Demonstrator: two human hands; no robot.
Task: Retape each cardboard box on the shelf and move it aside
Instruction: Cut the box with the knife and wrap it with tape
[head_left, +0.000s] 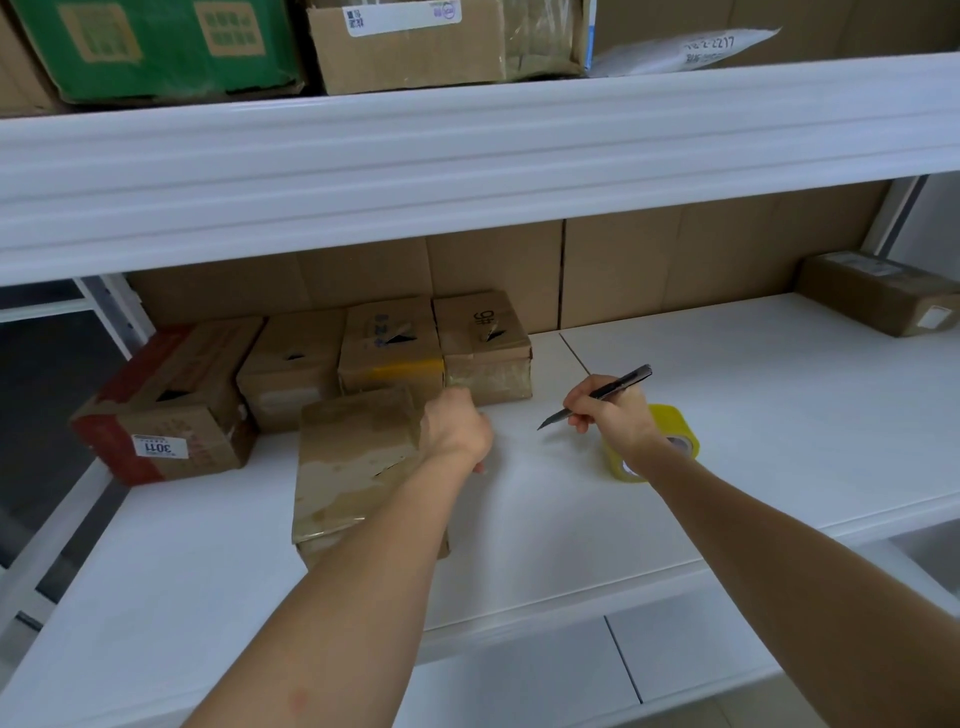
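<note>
presently, item one: brown cardboard box with glossy tape patches (353, 462), lying on the white shelf board (727, 415) ahead and left of the person, its long axis running from the front edge toward the back wall. the left hand (456, 431) is at its far right corner, fingers curled over the corner in a grip; this is plainly the nearer hand to the box.

item two: right hand (608, 418), well right of the box and apart from it, fingers closed in a pen-style pinch around a slim black utility knife (597, 397), blade tip pointing left and down toward the shelf board. just behind this hand, partly hidden by the wrist, stands a roll of yellow packing tape (670, 441).

item three: row of four small cardboard boxes (389, 358) against the back, just beyond the held box, several with torn openings on top.

judgement: the held box would go leftward or toward the row under the left hand alone; the knife hand is occupied, so any taping needs the blade set down or shifted first.
</note>
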